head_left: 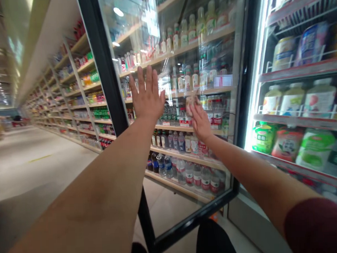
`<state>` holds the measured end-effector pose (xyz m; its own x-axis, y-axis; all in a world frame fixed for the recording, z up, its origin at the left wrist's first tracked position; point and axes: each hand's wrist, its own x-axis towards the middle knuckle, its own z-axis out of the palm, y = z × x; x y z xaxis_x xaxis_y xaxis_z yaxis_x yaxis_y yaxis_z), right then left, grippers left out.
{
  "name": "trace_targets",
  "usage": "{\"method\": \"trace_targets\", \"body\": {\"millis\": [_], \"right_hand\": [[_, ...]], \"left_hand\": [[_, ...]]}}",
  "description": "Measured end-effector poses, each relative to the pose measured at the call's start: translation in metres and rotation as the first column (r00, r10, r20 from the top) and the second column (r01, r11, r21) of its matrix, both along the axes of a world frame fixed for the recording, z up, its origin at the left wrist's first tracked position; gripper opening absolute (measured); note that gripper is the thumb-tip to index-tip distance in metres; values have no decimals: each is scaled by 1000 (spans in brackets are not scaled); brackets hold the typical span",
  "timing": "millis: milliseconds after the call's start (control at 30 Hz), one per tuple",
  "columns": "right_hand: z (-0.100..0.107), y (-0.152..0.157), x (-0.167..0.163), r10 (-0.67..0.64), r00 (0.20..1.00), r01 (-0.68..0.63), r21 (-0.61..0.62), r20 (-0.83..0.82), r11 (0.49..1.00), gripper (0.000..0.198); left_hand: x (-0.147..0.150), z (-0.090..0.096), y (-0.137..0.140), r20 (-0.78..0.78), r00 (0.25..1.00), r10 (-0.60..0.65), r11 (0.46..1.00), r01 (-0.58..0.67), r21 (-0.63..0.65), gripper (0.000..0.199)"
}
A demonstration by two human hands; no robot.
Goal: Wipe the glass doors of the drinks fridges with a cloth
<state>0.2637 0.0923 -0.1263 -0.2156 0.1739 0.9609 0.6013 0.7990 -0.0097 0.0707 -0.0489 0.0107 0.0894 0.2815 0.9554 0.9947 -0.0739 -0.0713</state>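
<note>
Pressing a pale, crumpled piece of what looks like cloth [189, 106] toward the pane, my right hand [200, 120] lies with its fingers extended over it; I cannot tell whether the fingertips also pinch it. My left hand [147, 94] is bare and open, its palm turned to the glass and its fingers slightly spread; whether it touches the surface is unclear. Both hands are before a tall, transparent glass door [174, 82], which stands ajar in a broad black frame [103, 58], the cloth lying right of the pane's middle. I judge the cloth light, soft and pliable, best held under a flat palm with the fingers fanned. The door should be heavy and stiff, its pane smooth, slippery and breakable; the frame offers the firmer hold.

Through the glass I see wood-coloured shelves [183, 156] bearing rows of drink bottles. To my right, beyond the dark red sleeve [315, 224], a lit, white-shelved cooler [299, 75] holds bottles, among them a green-labelled plastic bottle [264, 138]. To my left, long grey-posted shelving [75, 70] recedes along the pale floor [61, 159].
</note>
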Motion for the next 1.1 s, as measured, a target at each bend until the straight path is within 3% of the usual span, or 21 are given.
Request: {"method": "trace_targets", "body": {"millis": [67,100,233,400,600,767,900,1000,1100], "right_hand": [[-3,0,-1,-32,989,30,-20,-147,999,69],[-5,-1,-2,-25,991,25,-2,-132,1000,69],[-11,-7,-8,42,979,-56,67,198,996,63],[9,-9,-6,-95,992,90,-66,-78,994,71],[7,-23,-14,16,954,-37,63,301,997,63],[2,-31,-28,-94,995,92,-65,-30,994,71],[3,-41,-41,-69,993,74,-45,100,996,72],[4,-46,-45,-26,987,35,-51,157,998,69],[-4,-49,-44,-14,995,20,-69,96,997,64]], "left_hand": [[0,0,-2,-8,1000,9,1000,-9,-4,78],[0,0,-3,-2,1000,3,1000,-3,-7,78],[-1,1,-3,32,999,-33,999,34,-24,79],[1,0,-4,38,998,-50,999,51,-17,82],[4,0,-5,74,988,-135,990,138,-31,100],[4,4,0,84,987,-139,989,142,-35,122],[4,6,-5,74,988,-132,989,136,-51,112],[1,-17,-16,47,995,-92,992,95,-84,90],[-10,-69,-31,39,999,-35,993,39,-115,79]]}}
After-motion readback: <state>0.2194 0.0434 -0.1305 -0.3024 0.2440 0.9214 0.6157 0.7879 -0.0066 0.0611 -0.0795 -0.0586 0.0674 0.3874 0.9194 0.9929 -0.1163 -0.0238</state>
